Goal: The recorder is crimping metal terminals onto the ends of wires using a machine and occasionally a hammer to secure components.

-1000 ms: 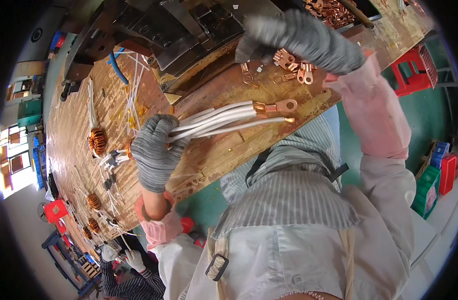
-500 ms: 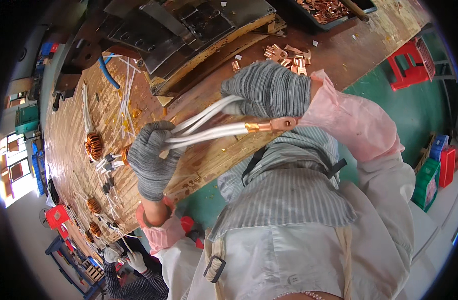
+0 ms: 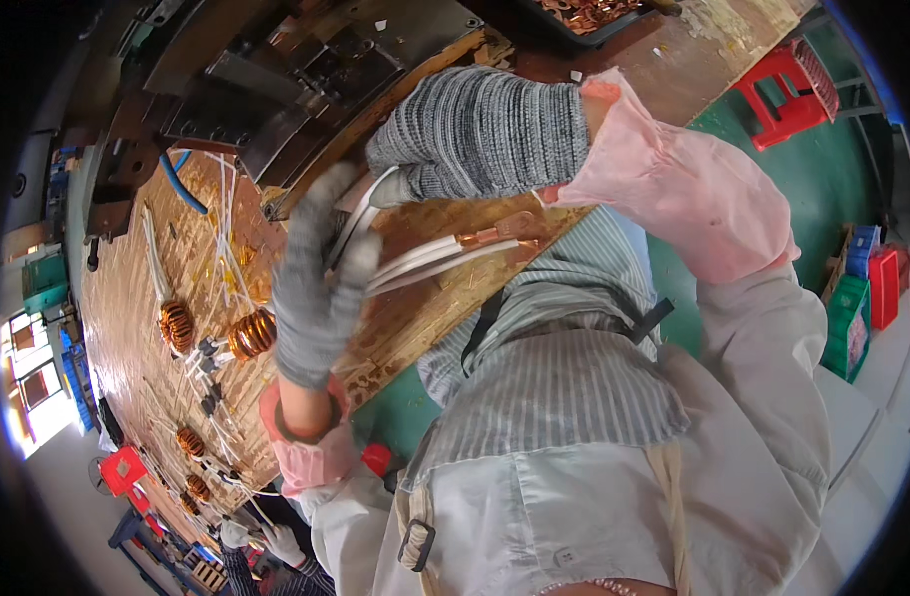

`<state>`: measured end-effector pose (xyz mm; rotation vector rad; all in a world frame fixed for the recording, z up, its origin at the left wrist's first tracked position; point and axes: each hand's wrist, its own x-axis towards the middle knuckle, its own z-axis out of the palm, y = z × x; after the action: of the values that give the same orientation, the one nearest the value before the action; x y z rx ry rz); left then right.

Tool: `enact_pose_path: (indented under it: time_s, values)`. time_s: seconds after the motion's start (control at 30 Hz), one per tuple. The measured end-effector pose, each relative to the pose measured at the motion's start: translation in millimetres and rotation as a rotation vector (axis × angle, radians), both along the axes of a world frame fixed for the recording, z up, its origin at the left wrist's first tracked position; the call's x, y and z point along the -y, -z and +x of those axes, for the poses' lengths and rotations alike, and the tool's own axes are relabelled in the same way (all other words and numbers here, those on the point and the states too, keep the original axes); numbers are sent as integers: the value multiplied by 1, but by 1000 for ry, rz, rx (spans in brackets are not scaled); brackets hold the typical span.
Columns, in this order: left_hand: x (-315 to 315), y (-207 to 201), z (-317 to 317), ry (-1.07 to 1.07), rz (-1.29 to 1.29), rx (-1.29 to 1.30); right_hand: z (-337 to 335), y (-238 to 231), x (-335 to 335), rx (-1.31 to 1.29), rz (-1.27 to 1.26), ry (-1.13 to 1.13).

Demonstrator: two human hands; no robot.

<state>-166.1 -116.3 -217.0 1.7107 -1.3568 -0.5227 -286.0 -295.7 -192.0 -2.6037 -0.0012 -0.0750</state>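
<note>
My right hand (image 3: 480, 134), in a grey striped knit glove, is closed around the end of white wires (image 3: 377, 189) at the front edge of the press. My left hand (image 3: 321, 283), in a matching glove, is blurred; its fingers look stretched out and its thumb apart, beside those wires. Below my right hand, more white leads (image 3: 415, 260) run rightward, and one ends in a copper lug (image 3: 502, 228). Left of my left hand, a copper-wound coil (image 3: 252, 335) lies on the wooden table. What my right palm covers is hidden.
The dark metal press (image 3: 296, 84) stands at the far side. A black tray (image 3: 594, 38) of copper lugs sits far right. Another coil (image 3: 177, 325) and loose wires lie on the left. A red stool (image 3: 787, 94) stands on the floor. A co-worker's gloved hands (image 3: 261, 539) show lower left.
My right hand has moved left toward the press with the wires. My left hand has loosened from the leads and its fingers have straightened. The lug-ended lead has shifted left.
</note>
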Motion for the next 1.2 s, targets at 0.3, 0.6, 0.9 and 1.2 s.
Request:
enact_pose_path:
  time_s: [0.3,0.6,0.9,1.2]
  values:
    - [22,-1,2,26,158,76,-61,42,59,-115,-39,231]
    - [55,-1,-10,116,98,147,-34,54,32,-318,-554,84]
    - [64,-2,-10,110,133,19,-42,53,33,27,-225,251]
    - [68,-12,-1,207,300,-195,-53,71,5,515,1249,480]
